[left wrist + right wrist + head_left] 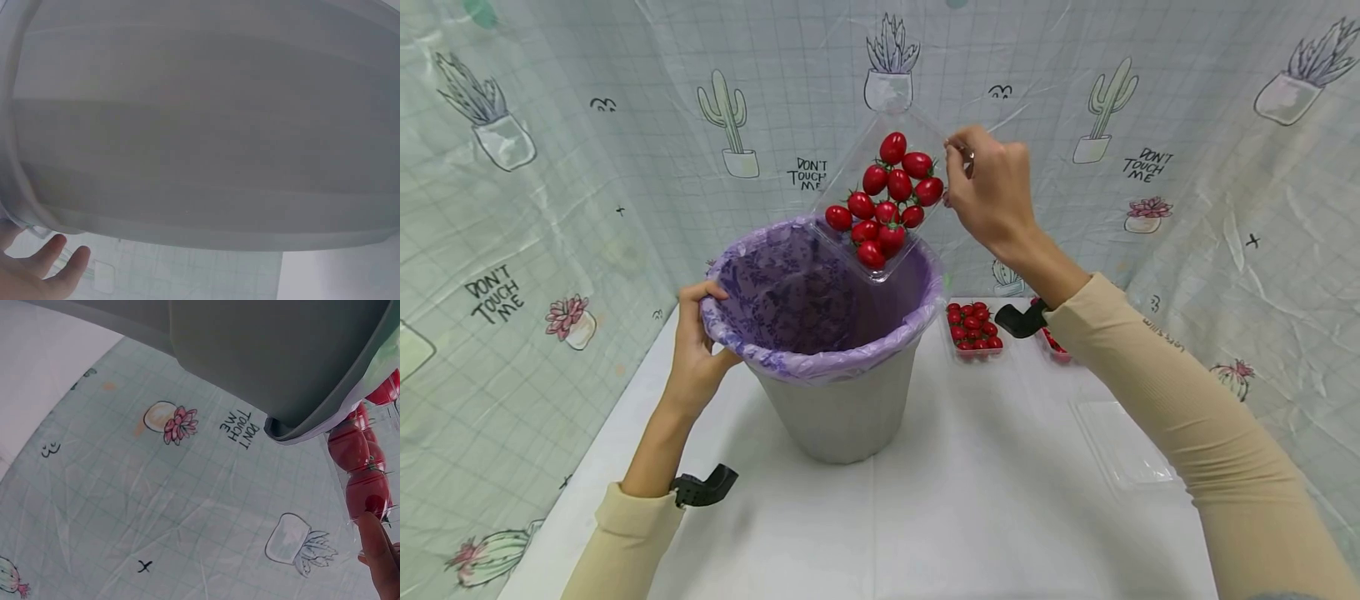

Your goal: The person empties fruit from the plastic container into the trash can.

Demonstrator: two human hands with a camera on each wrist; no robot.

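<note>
Keep the clear plastic tray (883, 273) over the far rim of the gray bin (846, 421); its lower corner overlaps the mouth in the head view. The mouth opens wide to the left of that corner. The tabletop (880, 533) extends from the bin's base toward you, and the printed sheet (647, 67) bounds the area behind and at both sides.

The tray tilts, its long axis slanting from upper right to lower left. Your right hand (992, 183) has its fingers pinching the tray's right edge. Your left hand (694, 354) has its fingers gripping the bin rim at the left.

The tray carries smooth, oval red cherry tomatoes (898, 185), some with green stems. The bin tapers downward; a crinkled purple floral liner (868, 358) folds over its rim. A second tomato tray (979, 353) sits on the tabletop, right of the bin.
</note>
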